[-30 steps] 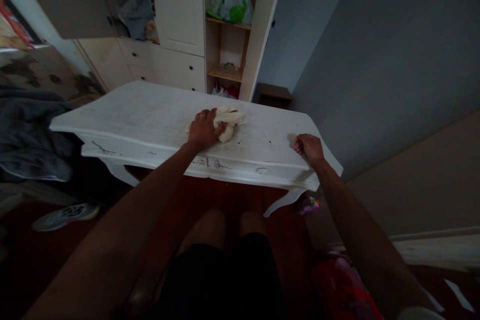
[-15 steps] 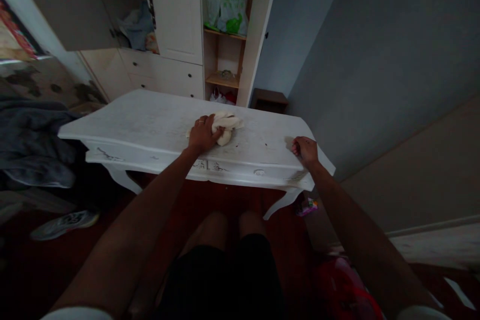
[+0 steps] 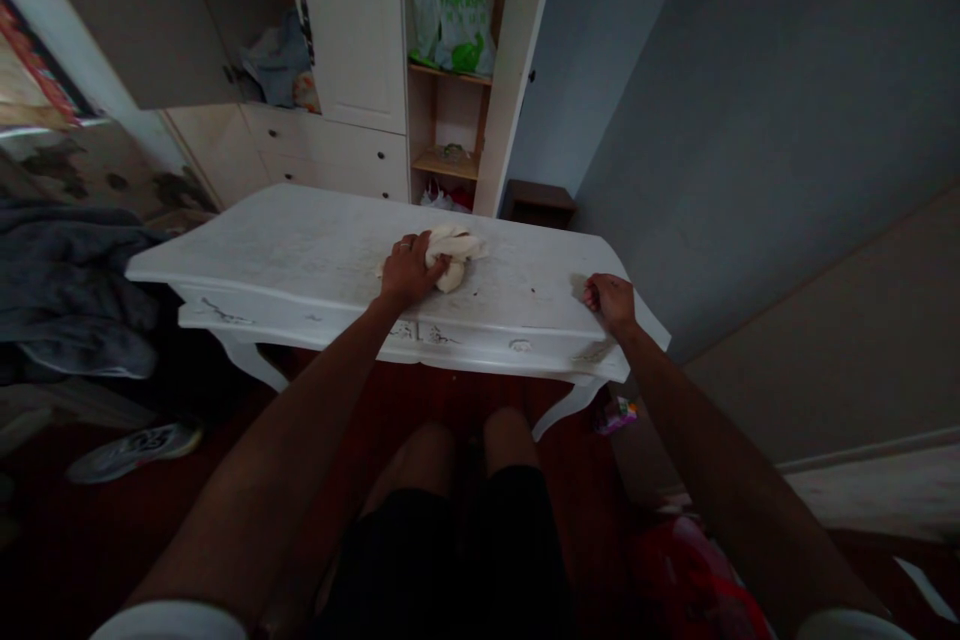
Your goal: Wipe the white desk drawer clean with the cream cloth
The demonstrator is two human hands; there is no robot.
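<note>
My left hand [image 3: 409, 270] grips a crumpled cream cloth [image 3: 453, 252] and presses it on the top of a white table [image 3: 322, 230], near the middle. A ring shows on one of its fingers. Grey smudges mark the tabletop around the cloth, and a few dark specks lie to its right. Toward the table's right end rests my right hand [image 3: 610, 302], closed with its fingers curled under; nothing shows in it. Carved drawer fronts [image 3: 439, 332] run along the near side of the table.
Behind the table stands a white wardrobe [image 3: 341, 30] with open doors and plastic bags [image 3: 463, 20] on a shelf. Grey clothing [image 3: 67, 280] is heaped at left, above a shoe [image 3: 135, 450]. A grey wall [image 3: 787, 120] bounds the right; a red bag [image 3: 690, 580] lies on the floor.
The view has shifted very slightly. Both hands and the cloth stay in almost the same places on the table.
</note>
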